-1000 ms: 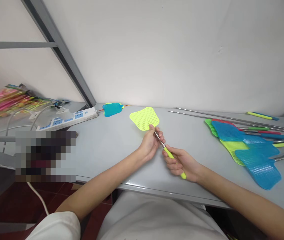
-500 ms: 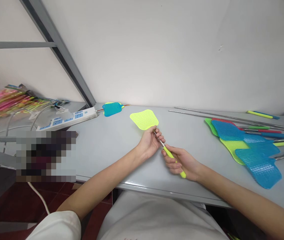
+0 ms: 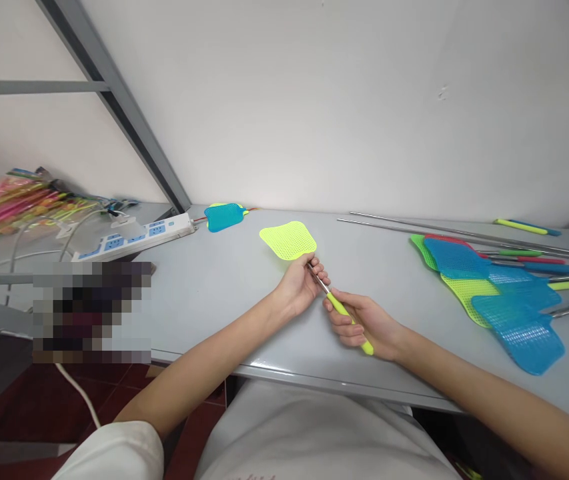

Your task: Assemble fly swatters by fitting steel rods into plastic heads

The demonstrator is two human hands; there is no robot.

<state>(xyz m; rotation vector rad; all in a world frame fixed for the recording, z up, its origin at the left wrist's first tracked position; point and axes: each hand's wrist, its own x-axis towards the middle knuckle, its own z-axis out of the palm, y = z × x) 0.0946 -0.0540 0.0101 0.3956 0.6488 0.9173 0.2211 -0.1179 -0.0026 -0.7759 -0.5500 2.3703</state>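
Fingers of left hand (image 3: pixel 295 288) are gripping yellow flyswatter (image 3: pixel 289 241) by its metal shaft (image 3: pixel 321 283), those of right hand (image 3: pixel 357 325) wrapping its handle (image 3: pixel 338 305); long axis is running forward-left through both grips, mesh head (image 3: pixel 284 239) sitting just beyond left fingertips, left hand nearer.

Before me is the table (image 3: pixel 224 287), and behind it the wall (image 3: pixel 289 120). Over the table is my swatter (image 3: pixel 291 244), its head pointing away from me; my left hand (image 3: pixel 299 288) is at the near edge of this head, my right hand (image 3: pixel 347 321) closer to me, on the handle (image 3: pixel 337 305). On the left lies the power strip (image 3: pixel 137 239), and farther left a bundle (image 3: pixel 24 200), which I cannot see well. On the right lies a pile of swatters (image 3: pixel 519 333), with rods (image 3: pixel 444 232) behind it.
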